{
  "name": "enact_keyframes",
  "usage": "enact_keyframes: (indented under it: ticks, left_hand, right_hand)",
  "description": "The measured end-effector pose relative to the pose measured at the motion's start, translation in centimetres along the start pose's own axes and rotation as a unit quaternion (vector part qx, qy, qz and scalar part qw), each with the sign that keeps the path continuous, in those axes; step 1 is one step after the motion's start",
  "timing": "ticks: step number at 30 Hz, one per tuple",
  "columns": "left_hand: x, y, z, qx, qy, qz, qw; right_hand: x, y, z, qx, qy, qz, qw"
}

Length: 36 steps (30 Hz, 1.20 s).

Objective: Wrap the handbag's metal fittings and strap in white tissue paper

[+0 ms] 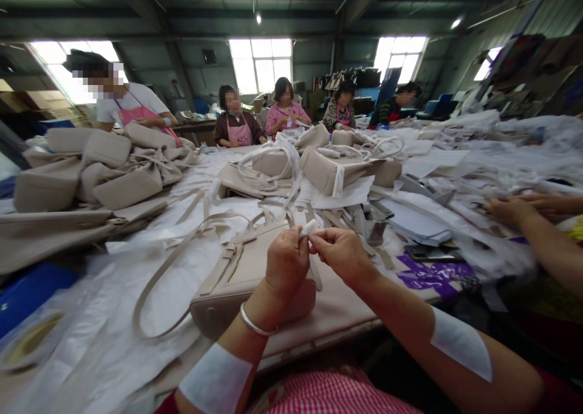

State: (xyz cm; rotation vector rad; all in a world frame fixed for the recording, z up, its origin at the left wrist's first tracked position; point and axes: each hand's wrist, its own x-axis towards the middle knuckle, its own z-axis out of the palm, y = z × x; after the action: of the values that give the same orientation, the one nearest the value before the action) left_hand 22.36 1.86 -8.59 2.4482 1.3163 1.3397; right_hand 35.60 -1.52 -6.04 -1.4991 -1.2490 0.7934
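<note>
Between fingers [322,235]: white wrapping [310,227] (beige bag [248,273] below).

Head-height view, forward and down

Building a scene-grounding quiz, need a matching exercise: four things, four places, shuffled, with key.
Things:
1. Silver bangle
2. White piece
3. Nearest bag
4. Bag pile

Places:
A. Heaped at picture left
B. Held between left hand and right hand
C. Around left wrist
D. Just beneath both hands in view

Pairs: 1-C, 2-B, 3-D, 4-A
</note>
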Motion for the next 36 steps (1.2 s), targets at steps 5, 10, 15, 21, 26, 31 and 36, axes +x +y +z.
enact_keyframes:
  ticks: [5, 10, 15, 21, 26, 31, 36]
  left_hand:
    - [0.3, 0.2, -0.4, -0.061, 0.001, -0.074, 0.995]
    - [0.7, -0.1, -1.1, -0.186, -0.05, -0.143, 0.971]
    - [1.1, -0.4, -2.0, -0.323, -0.084, -0.217, 0.917]
    - [1.5, -0.7, -2.4, -0.353, -0.056, -0.219, 0.908]
    - [1.4, -1.2, -2.3, -0.368, -0.053, -0.211, 0.904]
    - [1.3, -1.6, -2.1, -0.453, -0.075, -0.227, 0.859]
    - [1.4, -1.8, -1.8, -0.543, -0.092, -0.286, 0.784]
  right_hand:
    - [0.9, 0.8, 1.0, 0.073, 0.0, 0.012, 0.997]
    - [1.5, 0.6, 1.1, 0.086, 0.0, -0.015, 0.996]
    - [2.3, -0.5, 1.6, 0.161, -0.013, 0.014, 0.987]
    - [3.4, -1.3, 2.5, 0.2, -0.04, 0.027, 0.979]
    - [4.0, -0.5, 2.7, 0.193, -0.054, 0.047, 0.979]
    - [4.4, 0.3, 2.2, 0.176, -0.091, -0.042, 0.979]
    - [5.3, 1.8, 1.4, 0.166, -0.143, -0.129, 0.967]
